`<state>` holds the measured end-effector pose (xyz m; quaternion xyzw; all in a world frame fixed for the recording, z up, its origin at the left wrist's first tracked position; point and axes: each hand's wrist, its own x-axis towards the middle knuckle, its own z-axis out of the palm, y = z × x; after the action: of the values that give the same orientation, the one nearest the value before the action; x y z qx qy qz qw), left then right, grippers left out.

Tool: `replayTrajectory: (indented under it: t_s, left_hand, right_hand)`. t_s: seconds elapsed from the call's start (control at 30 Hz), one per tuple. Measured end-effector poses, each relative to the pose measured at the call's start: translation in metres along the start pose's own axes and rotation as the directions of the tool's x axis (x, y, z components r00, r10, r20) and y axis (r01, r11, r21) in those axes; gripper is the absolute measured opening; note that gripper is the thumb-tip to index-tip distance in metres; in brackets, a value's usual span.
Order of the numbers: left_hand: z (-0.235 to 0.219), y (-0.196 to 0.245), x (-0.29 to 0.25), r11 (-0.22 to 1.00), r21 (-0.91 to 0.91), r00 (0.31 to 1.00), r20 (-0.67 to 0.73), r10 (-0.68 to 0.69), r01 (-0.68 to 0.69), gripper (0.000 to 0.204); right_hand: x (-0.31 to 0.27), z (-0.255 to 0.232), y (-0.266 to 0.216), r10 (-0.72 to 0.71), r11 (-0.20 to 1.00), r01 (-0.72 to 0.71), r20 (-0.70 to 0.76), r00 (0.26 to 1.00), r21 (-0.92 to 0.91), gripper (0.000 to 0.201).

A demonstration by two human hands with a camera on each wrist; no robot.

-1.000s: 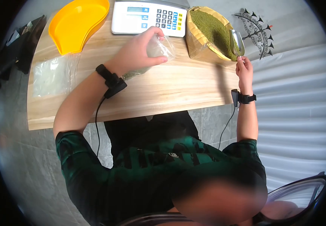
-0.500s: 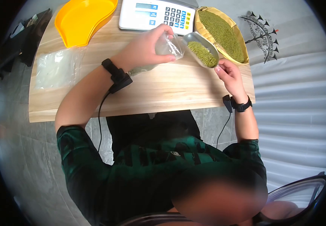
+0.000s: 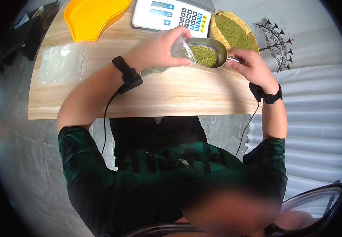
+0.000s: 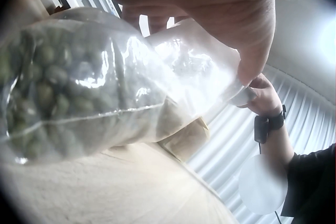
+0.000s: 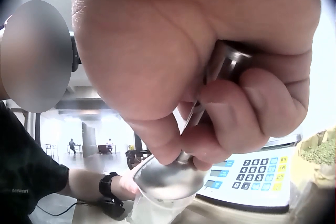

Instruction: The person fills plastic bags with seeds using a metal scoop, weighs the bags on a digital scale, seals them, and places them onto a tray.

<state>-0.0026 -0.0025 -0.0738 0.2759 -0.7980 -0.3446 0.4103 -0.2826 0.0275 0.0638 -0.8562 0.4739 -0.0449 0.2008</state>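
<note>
Metal scoop (image 3: 220, 51) fills curled right grip (image 3: 254, 68); wide left grip (image 3: 162, 48) holds bag (image 4: 89, 85); keypad (image 5: 257, 173) numbered.

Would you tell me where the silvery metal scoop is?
In the head view, the scoop is right of centre, in the right hand, at the clear plastic bag's mouth.

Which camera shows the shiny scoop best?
The head view: you see inside the scoop, the green beans in it, and its handle in the right hand. The right wrist view shows its bowl but little handle; the left wrist view, just a small grey bit.
</note>
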Motion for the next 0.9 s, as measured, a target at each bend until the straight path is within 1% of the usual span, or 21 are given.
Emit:
replayTrajectory:
  t_s: [0.03, 0.1, 0.2, 0.33, 0.43, 0.5, 0.53, 0.6, 0.63, 0.67, 0.7, 0.73, 0.77, 0.8, 0.83, 0.87, 0.9]
  left_hand:
    - [0.0, -0.001, 0.0, 1.0, -0.003, 1.0, -0.005, 0.0, 0.0, 0.054]
    - [-0.001, -0.002, 0.0, 1.0, 0.02, 1.0, 0.005, 0.014, -0.014, 0.054]
    - [-0.001, -0.002, 0.001, 0.999, 0.037, 1.0, 0.027, -0.015, 0.014, 0.055]
    - [-0.001, -0.001, 0.001, 0.999, 0.03, 0.999, 0.034, -0.034, 0.033, 0.055]
    - [-0.001, -0.001, 0.001, 0.999, 0.016, 0.998, 0.044, -0.052, 0.052, 0.055]
    - [0.001, -0.005, 0.001, 0.999, 0.04, 1.0, 0.013, -0.014, 0.014, 0.053]
    - [0.001, -0.006, 0.001, 0.999, 0.041, 1.0, 0.018, -0.014, 0.013, 0.053]
    - [0.002, -0.007, 0.002, 0.997, -0.057, 0.998, -0.012, 0.06, -0.061, 0.049]
    - [0.002, -0.007, 0.002, 0.996, -0.057, 0.998, -0.009, 0.062, -0.063, 0.049]
    - [0.0, -0.007, 0.002, 0.998, -0.06, 1.0, 0.012, 0.018, -0.017, 0.043]
    - [-0.002, -0.007, 0.002, 0.998, -0.06, 0.999, 0.034, -0.027, 0.029, 0.037]
    - [-0.003, -0.009, 0.003, 0.998, -0.054, 0.999, 0.04, -0.025, 0.028, 0.037]
    - [-0.002, -0.015, 0.005, 0.995, -0.087, 0.998, 0.041, -0.047, 0.05, 0.028]
    - [-0.001, -0.019, 0.006, 0.99, -0.12, 0.997, 0.044, -0.069, 0.074, 0.019]
    - [0.0, -0.02, 0.007, 0.991, -0.111, 0.996, 0.055, -0.069, 0.074, 0.019]
    - [0.001, -0.021, 0.008, 0.985, -0.168, 0.999, 0.018, -0.029, 0.031, 0.015]
    - [0.002, -0.022, 0.009, 0.975, -0.22, 1.0, -0.018, 0.008, -0.012, 0.018]
  right_hand:
    - [0.002, -0.002, -0.005, -0.001, 1.0, 0.001, 0.004, 1.0, -0.004, 0.023]
    - [0.008, -0.01, -0.018, 0.012, 0.993, -0.007, 0.041, 0.999, -0.116, 0.025]
    - [0.011, -0.012, -0.019, 0.005, 0.984, 0.005, 0.054, 0.999, -0.176, 0.026]
    - [0.009, -0.011, -0.021, -0.017, 0.981, 0.027, 0.05, 0.999, -0.19, 0.026]
    - [0.003, -0.003, -0.017, -0.003, 0.99, 0.005, 0.02, 1.0, -0.14, 0.025]
    - [-0.005, 0.007, -0.001, -0.017, 0.999, 0.014, -0.066, 0.998, -0.047, 0.022]
    - [-0.01, 0.011, 0.008, -0.014, 0.999, 0.011, -0.069, 0.998, -0.044, 0.022]
    - [-0.026, 0.018, 0.032, 0.129, 0.981, -0.099, -0.179, 0.975, 0.166, 0.019]
    - [-0.033, 0.023, 0.048, 0.132, 0.981, -0.102, -0.182, 0.974, 0.167, 0.019]
    - [-0.038, 0.027, 0.066, 0.194, 0.952, -0.108, -0.295, 0.936, 0.285, 0.019]
    - [-0.043, 0.027, 0.082, 0.267, 0.911, -0.096, -0.395, 0.879, 0.401, 0.018]
    - [-0.047, 0.021, 0.095, 0.318, 0.917, -0.165, -0.418, 0.851, 0.362, 0.018]
    - [-0.05, 0.019, 0.113, 0.321, 0.915, -0.162, -0.424, 0.847, 0.37, 0.018]
    - [-0.052, 0.02, 0.134, 0.344, 0.924, -0.191, -0.502, 0.793, 0.331, 0.019]
    - [-0.052, 0.019, 0.144, 0.362, 0.928, -0.225, -0.577, 0.733, 0.297, 0.021]
    - [-0.055, 0.018, 0.154, 0.386, 0.92, -0.34, -0.61, 0.692, 0.197, 0.027]
    - [-0.054, 0.017, 0.158, 0.395, 0.917, -0.336, -0.614, 0.683, 0.216, 0.027]
